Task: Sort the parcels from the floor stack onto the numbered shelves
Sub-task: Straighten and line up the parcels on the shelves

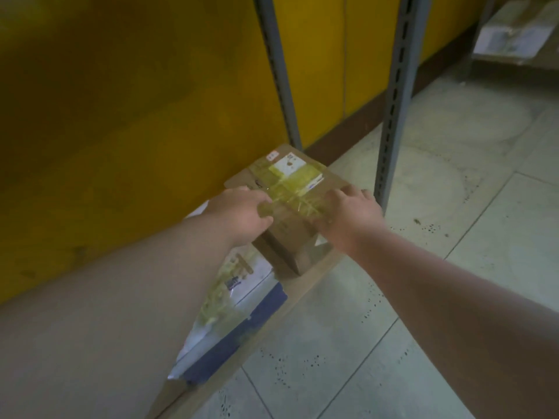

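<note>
As arms reach forward, left hand (242,214) and right hand (352,217) clasp parcel (298,189).

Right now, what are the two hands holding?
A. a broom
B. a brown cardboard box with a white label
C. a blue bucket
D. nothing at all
B. The left hand and the right hand each grip a side of the brown cardboard box, whose top is taped and carries a white label, on a low shelf by the yellow wall.
</note>
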Demonstrator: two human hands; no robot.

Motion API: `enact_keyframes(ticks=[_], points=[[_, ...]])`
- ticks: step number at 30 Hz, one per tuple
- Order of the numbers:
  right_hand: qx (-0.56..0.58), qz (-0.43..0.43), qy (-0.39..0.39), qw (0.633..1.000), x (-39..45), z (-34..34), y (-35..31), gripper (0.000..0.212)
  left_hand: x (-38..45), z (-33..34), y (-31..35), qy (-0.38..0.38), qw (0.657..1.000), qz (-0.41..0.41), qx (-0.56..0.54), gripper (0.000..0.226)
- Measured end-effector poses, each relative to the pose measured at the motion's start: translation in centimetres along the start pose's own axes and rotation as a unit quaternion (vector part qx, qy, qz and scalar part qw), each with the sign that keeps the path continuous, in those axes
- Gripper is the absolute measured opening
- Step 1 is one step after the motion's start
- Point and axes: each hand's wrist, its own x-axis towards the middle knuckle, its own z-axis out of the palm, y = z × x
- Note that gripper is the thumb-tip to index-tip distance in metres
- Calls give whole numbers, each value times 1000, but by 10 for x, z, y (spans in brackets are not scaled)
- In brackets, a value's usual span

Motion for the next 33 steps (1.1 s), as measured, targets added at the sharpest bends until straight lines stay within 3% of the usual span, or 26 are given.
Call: enact_keyframes(ticks=[3,7,23,33], points=[[-20,31,-4,999,17,5,13,69,24,12,8,20,999,-28,-1,49],[28,66,-36,997,22,14,18,76,28,27,13,-2,996,-37,80,55],[21,53,-67,996,13,11,11,86,15,23,11,-79,985,-36,149,66],[2,36,-74,997,8,11,10,86,9,25,12,-80,984,-45,155,70]])
